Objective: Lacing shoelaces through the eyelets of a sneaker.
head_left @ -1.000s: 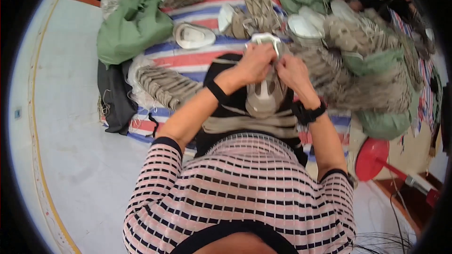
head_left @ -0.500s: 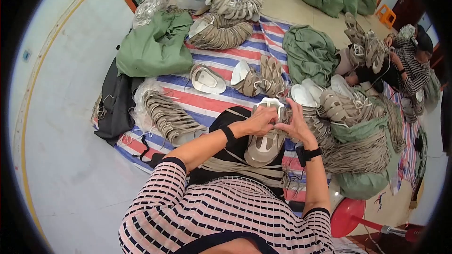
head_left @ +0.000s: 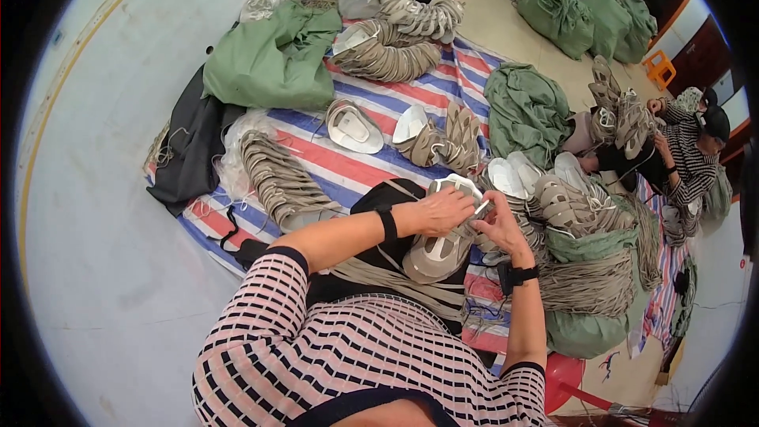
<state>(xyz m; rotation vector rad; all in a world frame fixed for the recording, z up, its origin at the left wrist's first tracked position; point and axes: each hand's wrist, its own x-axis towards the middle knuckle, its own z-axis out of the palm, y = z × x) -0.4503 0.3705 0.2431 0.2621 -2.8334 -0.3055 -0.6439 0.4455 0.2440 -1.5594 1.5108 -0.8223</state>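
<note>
A beige shoe upper [head_left: 431, 261] with white trim lies over my lap, its rounded end toward me. My left hand [head_left: 443, 211] is closed on its far part, knuckles up, the fingertips partly hidden. At the upper's right edge my right hand [head_left: 501, 225] pinches with thumb and forefinger beside a white strip; whether a lace is between them is too small to tell. Beige laces [head_left: 395, 286] stretch across my lap on dark cloth.
A striped sheet [head_left: 316, 154] covers the floor. Stacked uppers [head_left: 281, 178] lie left, more uppers [head_left: 577, 202] right, above a lace bundle [head_left: 589, 285]. Green sacks [head_left: 273, 55] stand beyond. A co-worker [head_left: 688, 142] handles uppers at far right. A red stool [head_left: 563, 375] is near my right elbow.
My fingertips were close together over the upper's middle; now the left hand lies flatter across it and the right has drawn to its right edge. The view has shifted slightly.
</note>
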